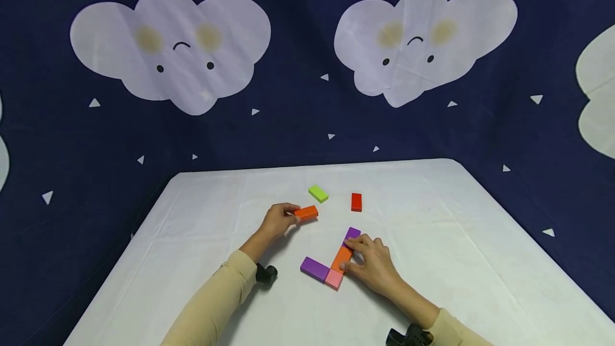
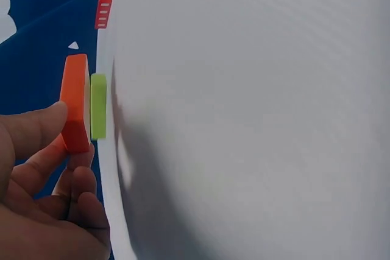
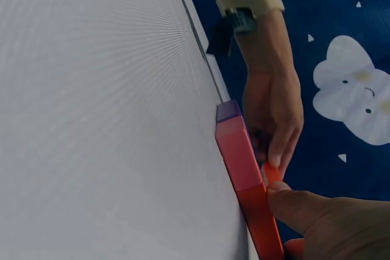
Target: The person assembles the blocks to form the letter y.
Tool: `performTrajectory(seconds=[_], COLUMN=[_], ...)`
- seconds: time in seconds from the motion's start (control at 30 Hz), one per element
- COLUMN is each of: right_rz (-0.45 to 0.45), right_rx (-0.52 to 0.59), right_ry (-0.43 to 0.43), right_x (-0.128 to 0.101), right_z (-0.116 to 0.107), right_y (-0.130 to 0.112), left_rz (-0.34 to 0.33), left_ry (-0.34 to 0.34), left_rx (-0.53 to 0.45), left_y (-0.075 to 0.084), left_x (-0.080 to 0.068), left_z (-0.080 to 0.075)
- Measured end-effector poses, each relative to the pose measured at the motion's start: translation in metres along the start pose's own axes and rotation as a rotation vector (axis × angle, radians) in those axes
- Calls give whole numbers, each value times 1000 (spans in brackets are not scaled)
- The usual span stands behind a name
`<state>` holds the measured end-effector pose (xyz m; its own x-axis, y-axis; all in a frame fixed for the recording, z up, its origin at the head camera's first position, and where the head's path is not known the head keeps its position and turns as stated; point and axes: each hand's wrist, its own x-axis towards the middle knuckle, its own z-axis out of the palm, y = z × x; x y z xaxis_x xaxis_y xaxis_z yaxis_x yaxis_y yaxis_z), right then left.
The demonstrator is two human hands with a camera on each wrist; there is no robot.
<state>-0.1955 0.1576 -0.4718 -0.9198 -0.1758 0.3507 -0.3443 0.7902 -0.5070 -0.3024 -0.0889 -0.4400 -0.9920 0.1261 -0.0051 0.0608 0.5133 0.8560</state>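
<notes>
My left hand (image 1: 280, 220) pinches an orange block (image 1: 307, 213) between thumb and fingers, raised over the white table; in the left wrist view that block (image 2: 74, 101) overlaps a green one. Lower down, my right hand (image 1: 376, 264) has its fingers bent over a second orange block (image 1: 341, 258), thumb at the near end and index finger by the far end. This block lies in an L-shaped row: a purple block (image 1: 353, 232) beyond it, a pink block (image 1: 334, 278) at the corner, another purple block (image 1: 314, 269) to the left. The right wrist view shows the thumb (image 3: 298, 205) against the row.
A lime green block (image 1: 318, 193) and a red block (image 1: 356, 202) lie apart toward the back of the white-covered table (image 1: 456, 260). A dark blue cloth with clouds (image 1: 298, 138) hangs behind it. Black cameras (image 1: 266, 274) sit at both wrists.
</notes>
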Motion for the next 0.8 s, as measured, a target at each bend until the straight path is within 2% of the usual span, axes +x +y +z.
performTrajectory(seconds=[0.13,0.27,0.53,0.8], right_rz=[-14,6,4,13], right_rx=[-2,10,3,5], right_ry=[10,-13,-10,-17], right_x=[1,1,0,0], right_z=[-1,-1,-1,-1], right_y=[0,-1,-2,-2], left_rz=[-3,37,130,176], left_ry=[-6,-20,-152,-254], left_rx=[-2,10,30,61], left_y=[-3,-9,-21,-32], left_x=[-13,-27,-55,-70], left_z=[-15,-28,-51,-61])
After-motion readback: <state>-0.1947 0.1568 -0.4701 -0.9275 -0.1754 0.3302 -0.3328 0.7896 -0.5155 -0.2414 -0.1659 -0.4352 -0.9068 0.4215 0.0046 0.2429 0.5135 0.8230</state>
